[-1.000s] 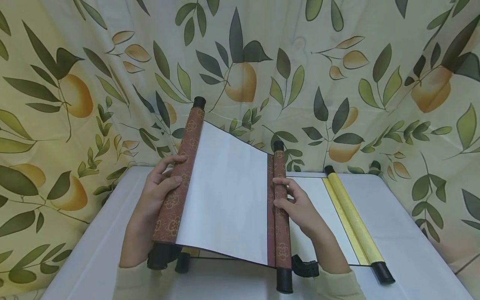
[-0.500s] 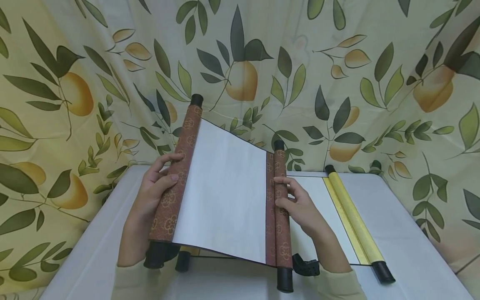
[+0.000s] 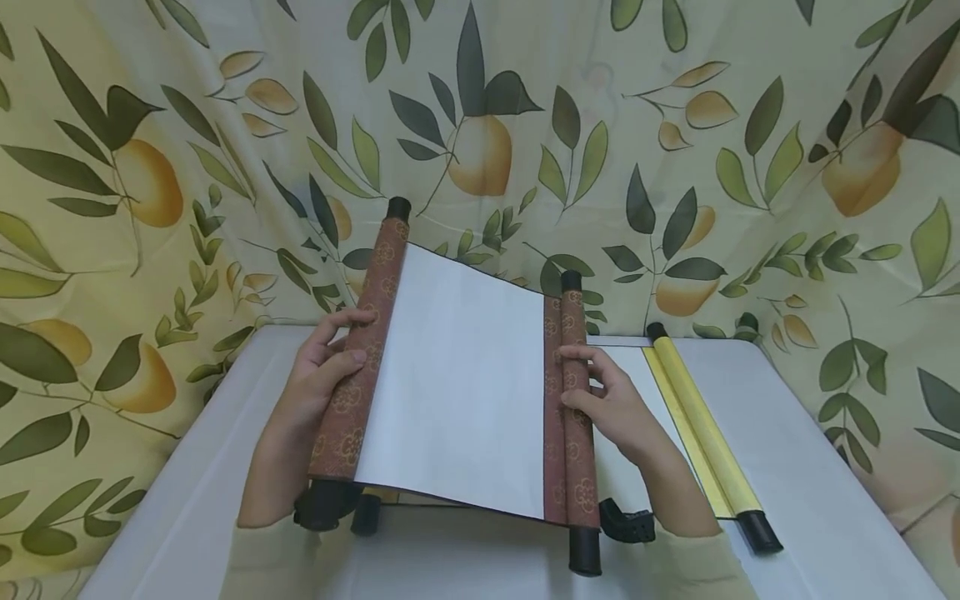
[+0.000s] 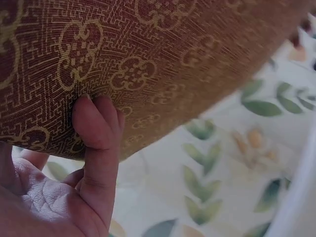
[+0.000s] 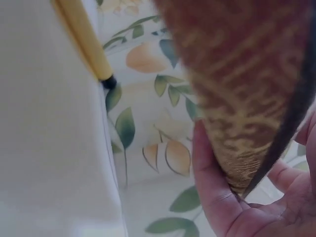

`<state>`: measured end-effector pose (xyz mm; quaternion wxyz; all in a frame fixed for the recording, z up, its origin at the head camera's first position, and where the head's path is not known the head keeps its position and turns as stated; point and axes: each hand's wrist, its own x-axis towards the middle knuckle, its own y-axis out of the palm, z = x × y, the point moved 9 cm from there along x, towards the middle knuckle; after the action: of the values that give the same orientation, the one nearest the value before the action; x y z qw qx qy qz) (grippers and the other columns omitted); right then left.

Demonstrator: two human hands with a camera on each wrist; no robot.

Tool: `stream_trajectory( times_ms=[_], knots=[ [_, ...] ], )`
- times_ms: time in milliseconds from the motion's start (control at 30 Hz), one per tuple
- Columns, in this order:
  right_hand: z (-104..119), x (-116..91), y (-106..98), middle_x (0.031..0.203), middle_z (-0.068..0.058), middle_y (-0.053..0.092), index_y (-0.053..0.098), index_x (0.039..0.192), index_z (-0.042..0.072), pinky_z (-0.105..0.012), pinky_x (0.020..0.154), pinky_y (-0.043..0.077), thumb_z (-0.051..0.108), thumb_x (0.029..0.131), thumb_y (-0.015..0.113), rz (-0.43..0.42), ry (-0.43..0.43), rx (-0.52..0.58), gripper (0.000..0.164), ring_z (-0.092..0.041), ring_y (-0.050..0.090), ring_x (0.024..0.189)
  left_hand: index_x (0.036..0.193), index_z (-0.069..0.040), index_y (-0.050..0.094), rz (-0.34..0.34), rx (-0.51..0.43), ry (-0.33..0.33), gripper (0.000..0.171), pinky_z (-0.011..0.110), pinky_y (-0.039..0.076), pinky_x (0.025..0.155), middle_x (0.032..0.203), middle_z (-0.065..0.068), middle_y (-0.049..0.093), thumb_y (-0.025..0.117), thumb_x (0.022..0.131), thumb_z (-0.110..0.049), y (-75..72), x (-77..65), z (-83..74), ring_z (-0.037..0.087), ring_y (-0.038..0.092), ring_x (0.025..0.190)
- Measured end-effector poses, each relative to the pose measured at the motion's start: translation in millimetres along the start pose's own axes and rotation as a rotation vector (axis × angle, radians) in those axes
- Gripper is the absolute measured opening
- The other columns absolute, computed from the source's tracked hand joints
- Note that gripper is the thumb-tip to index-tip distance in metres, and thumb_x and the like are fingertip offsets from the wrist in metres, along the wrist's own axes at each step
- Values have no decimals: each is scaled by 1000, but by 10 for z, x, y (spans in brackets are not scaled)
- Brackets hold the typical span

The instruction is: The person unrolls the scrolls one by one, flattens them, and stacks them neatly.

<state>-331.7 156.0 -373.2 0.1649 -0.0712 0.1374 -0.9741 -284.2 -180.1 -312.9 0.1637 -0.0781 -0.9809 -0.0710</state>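
Note:
A reddish-brown hanging scroll (image 3: 465,383) with gold flower patterns and black rod ends is held up, partly unrolled, its white blank sheet spanning between two rolls. My left hand (image 3: 318,379) grips the thicker left roll (image 3: 358,367), thumb in front. In the left wrist view, fingers (image 4: 94,123) bend against the patterned cloth. My right hand (image 3: 611,400) pinches the thinner right roll (image 3: 579,458) between thumb and fingers. The right wrist view shows the brocade (image 5: 237,89) close up, resting in that hand.
A second scroll with a yellow roll (image 3: 705,425) lies spread on the white table (image 3: 795,433), partly hidden behind the held one. A fruit-and-leaf patterned curtain (image 3: 480,158) hangs behind the table. A black wrist strap piece (image 3: 626,523) is by the right wrist.
My right hand has moved slightly right with the thinner roll, so the rolls stand a little farther apart. The left hand dipped left, then came back to nearly its earlier place.

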Motion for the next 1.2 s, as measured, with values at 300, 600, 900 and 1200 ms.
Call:
stream_trajectory(
  times_ms=[300, 600, 900, 1200],
  knots=[
    [97, -105, -340, 155, -18, 23, 44, 143, 12, -41, 77, 57, 4, 93, 61, 15, 29, -125, 53, -44, 56, 115, 126, -19, 40, 106, 154, -217, 37, 34, 58, 65, 105, 16, 53, 62, 97, -12, 111, 35, 431, 18, 64, 81],
    [166, -193, -477, 142, -25, 31, 40, 145, 14, -42, 74, 58, 4, 94, 59, 62, 61, -129, 56, -41, 58, 109, 128, -11, 45, 216, 390, -297, 34, 38, 53, 70, 127, 23, 44, 56, 96, -9, 157, 15, 549, 29, 57, 95],
    [215, -247, -540, 137, -25, 35, 40, 144, 12, -41, 70, 58, 1, 93, 58, 70, 49, -149, 55, -36, 61, 100, 115, -13, 48, 234, 449, -287, 30, 36, 56, 68, 121, 17, 45, 69, 93, -16, 152, 27, 593, 28, 57, 94],
    [181, -290, -580, 140, -28, 32, 38, 145, 9, -40, 71, 59, 0, 94, 57, 79, 55, -138, 55, -37, 61, 101, 118, -12, 54, 272, 505, -264, 25, 39, 53, 74, 124, 16, 49, 61, 94, -11, 149, 29, 583, 31, 54, 101]
  ],
)
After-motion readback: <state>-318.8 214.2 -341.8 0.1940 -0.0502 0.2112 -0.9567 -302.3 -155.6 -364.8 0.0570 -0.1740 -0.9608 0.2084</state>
